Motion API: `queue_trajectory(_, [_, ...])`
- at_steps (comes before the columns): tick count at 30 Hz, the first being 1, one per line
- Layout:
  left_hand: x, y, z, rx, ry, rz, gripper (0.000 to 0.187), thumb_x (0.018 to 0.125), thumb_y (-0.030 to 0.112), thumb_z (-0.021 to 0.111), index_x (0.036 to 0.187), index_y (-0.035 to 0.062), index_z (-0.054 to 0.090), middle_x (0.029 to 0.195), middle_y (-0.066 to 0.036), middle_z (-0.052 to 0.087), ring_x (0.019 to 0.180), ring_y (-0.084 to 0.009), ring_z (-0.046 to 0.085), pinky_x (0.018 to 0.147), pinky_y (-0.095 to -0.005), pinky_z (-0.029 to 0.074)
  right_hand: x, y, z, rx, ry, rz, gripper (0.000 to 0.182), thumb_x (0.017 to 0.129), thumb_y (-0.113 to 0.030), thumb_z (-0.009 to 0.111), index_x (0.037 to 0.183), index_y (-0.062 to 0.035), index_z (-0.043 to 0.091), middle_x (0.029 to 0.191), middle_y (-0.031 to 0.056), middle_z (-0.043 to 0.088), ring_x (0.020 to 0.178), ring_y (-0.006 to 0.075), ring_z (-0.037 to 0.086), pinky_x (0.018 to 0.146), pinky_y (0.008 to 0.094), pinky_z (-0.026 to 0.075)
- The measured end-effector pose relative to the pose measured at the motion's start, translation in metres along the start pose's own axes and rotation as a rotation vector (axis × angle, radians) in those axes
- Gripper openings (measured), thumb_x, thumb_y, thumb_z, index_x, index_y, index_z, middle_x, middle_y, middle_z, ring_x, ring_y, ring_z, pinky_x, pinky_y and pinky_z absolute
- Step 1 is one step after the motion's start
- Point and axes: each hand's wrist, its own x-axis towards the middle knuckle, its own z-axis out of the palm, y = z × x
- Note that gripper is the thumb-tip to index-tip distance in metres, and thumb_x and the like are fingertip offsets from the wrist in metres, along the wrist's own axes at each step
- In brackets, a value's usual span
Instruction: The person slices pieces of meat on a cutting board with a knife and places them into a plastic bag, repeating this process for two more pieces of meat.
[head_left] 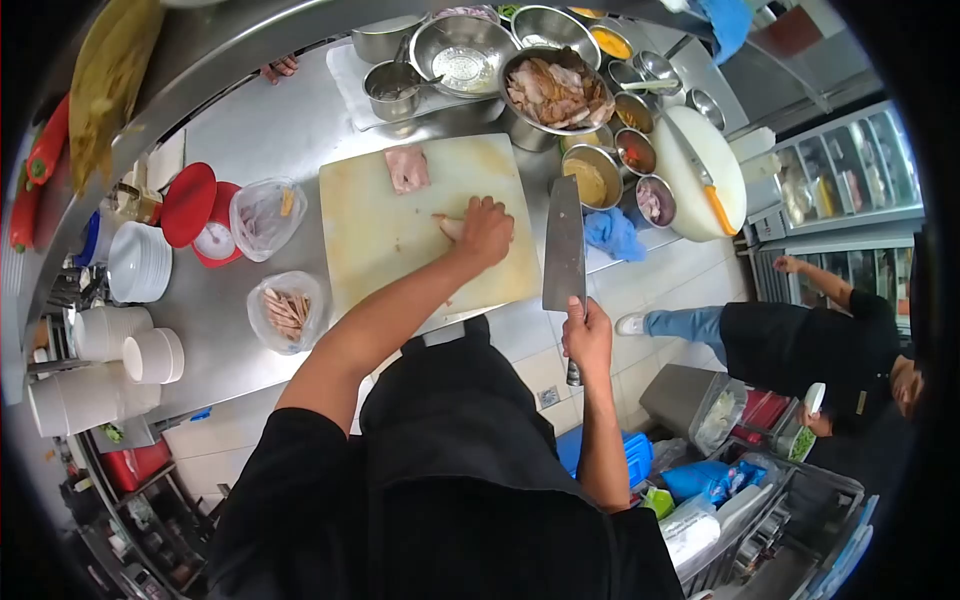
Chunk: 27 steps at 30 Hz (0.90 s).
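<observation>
The right hand (587, 335) is gripping a cleaver (565, 245) by its handle; left of that grip, the left hand (485, 232) is touching a pale meat piece (451, 228) on the cutting board (365, 265); farther left, a pink meat slab (407, 172) is lying.

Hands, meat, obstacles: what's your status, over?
Right hand gripping cleaver, beside cutting board. Left hand at partly covered meat. Another piece farther up, clear of hands.
</observation>
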Motion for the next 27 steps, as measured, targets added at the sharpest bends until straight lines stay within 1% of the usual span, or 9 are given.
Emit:
queue_trajectory(3, [0.027, -0.040, -0.026, 0.010, -0.116, -0.032, 0.033, 0.070, 0.012, 0.067, 0.102, 0.0109, 0.073, 0.099, -0.011, 0.065, 0.096, -0.0313, 0.062, 0.091, -0.0500, 0.046, 0.023, 0.003, 0.008, 0.095, -0.063, -0.060, 0.036, 0.100, -0.033, 0.055, 0.079, -0.0041, 0.053, 0.049, 0.0005, 0.047, 0.037, 0.0099, 0.045, 0.035, 0.0278, 0.035])
queue_trajectory(6, [0.024, -0.050, 0.002, -0.282, 0.092, 0.006, 0.027, 0.071, 0.008, 0.062, 0.097, 0.0109, 0.069, 0.098, -0.011, 0.065, 0.095, -0.0300, 0.063, 0.084, -0.0381, 0.052, 0.026, 0.001, -0.009, 0.104, -0.107, -0.057, 0.034, 0.101, -0.029, 0.053, 0.078, -0.0040, 0.052, 0.049, 0.0006, 0.046, 0.037, 0.0099, 0.045, 0.035, 0.0283, 0.035])
queue_trajectory(13, [0.036, -0.071, -0.009, -0.298, -0.029, -0.279, 0.042, 0.073, 0.007, 0.065, 0.115, 0.0090, 0.064, 0.110, -0.011, 0.066, 0.099, -0.0273, 0.064, 0.080, -0.0399, 0.054, 0.044, 0.001, -0.005, 0.111, -0.235, -0.040, 0.032, 0.100, -0.029, 0.053, 0.081, -0.0036, 0.051, 0.052, 0.0016, 0.048, 0.038, 0.0107, 0.046, 0.035, 0.0279, 0.038])
queue_trajectory(16, [-0.009, -0.106, -0.022, -1.591, 0.314, -0.523, 0.047, 0.078, 0.002, 0.069, 0.122, 0.0085, 0.055, 0.103, -0.008, 0.068, 0.089, -0.0144, 0.065, 0.076, -0.0337, 0.053, 0.043, -0.003, -0.002, 0.130, -0.367, 0.019, 0.032, 0.099, -0.031, 0.054, 0.083, -0.0037, 0.052, 0.053, 0.0017, 0.048, 0.039, 0.0106, 0.047, 0.036, 0.0272, 0.039])
queue_trajectory(20, [-0.096, -0.110, -0.038, -1.590, 0.422, -0.671, 0.050, 0.077, -0.001, 0.072, 0.122, 0.0063, 0.051, 0.104, -0.009, 0.067, 0.089, -0.0144, 0.065, 0.077, -0.0308, 0.053, 0.035, -0.013, 0.020, 0.097, -0.591, 0.073, 0.029, 0.099, -0.029, 0.054, 0.085, -0.0036, 0.055, 0.057, 0.0022, 0.053, 0.041, 0.0102, 0.048, 0.037, 0.0267, 0.041])
queue_trajectory(23, [-0.144, -0.079, -0.017, -1.519, 0.715, -0.682, 0.048, 0.077, -0.001, 0.076, 0.116, 0.0042, 0.049, 0.102, -0.007, 0.065, 0.090, -0.0134, 0.063, 0.077, -0.0301, 0.052, 0.032, -0.011, 0.050, 0.032, -0.725, 0.039, 0.028, 0.098, -0.027, 0.053, 0.084, -0.0024, 0.055, 0.060, 0.0036, 0.056, 0.042, 0.0105, 0.050, 0.039, 0.0275, 0.043])
queue_trajectory(25, [-0.161, -0.055, 0.008, -1.027, 0.898, -0.724, 0.040, 0.077, -0.001, 0.077, 0.106, 0.0025, 0.049, 0.097, -0.007, 0.062, 0.086, -0.0149, 0.062, 0.077, -0.0300, 0.052, 0.028, -0.019, 0.073, -0.201, -0.793, -0.018, 0.029, 0.098, -0.026, 0.053, 0.084, 0.0002, 0.055, 0.061, 0.0084, 0.058, 0.043, 0.0148, 0.054, 0.040, 0.0308, 0.045])
queue_trajectory(26, [-0.168, -0.040, 0.019, -0.907, 0.909, -0.704, 0.036, 0.079, 0.001, 0.076, 0.104, 0.0022, 0.049, 0.097, -0.008, 0.061, 0.086, -0.0161, 0.061, 0.078, -0.0305, 0.052, 0.026, -0.022, 0.083, -0.317, -0.798, -0.148, 0.028, 0.097, -0.023, 0.053, 0.085, 0.0022, 0.057, 0.065, 0.0177, 0.062, 0.053, 0.0286, 0.063, 0.051, 0.0416, 0.050])
queue_trajectory(27, [-0.174, -0.028, 0.027, -0.788, 0.919, -0.685, 0.032, 0.081, 0.003, 0.074, 0.101, 0.0018, 0.050, 0.097, -0.009, 0.060, 0.085, -0.0173, 0.060, 0.079, -0.0310, 0.051, 0.022, -0.020, 0.089, -0.333, -0.805, -0.153, 0.028, 0.097, -0.023, 0.053, 0.085, 0.0022, 0.057, 0.065, 0.0177, 0.062, 0.053, 0.0286, 0.063, 0.051, 0.0416, 0.050])
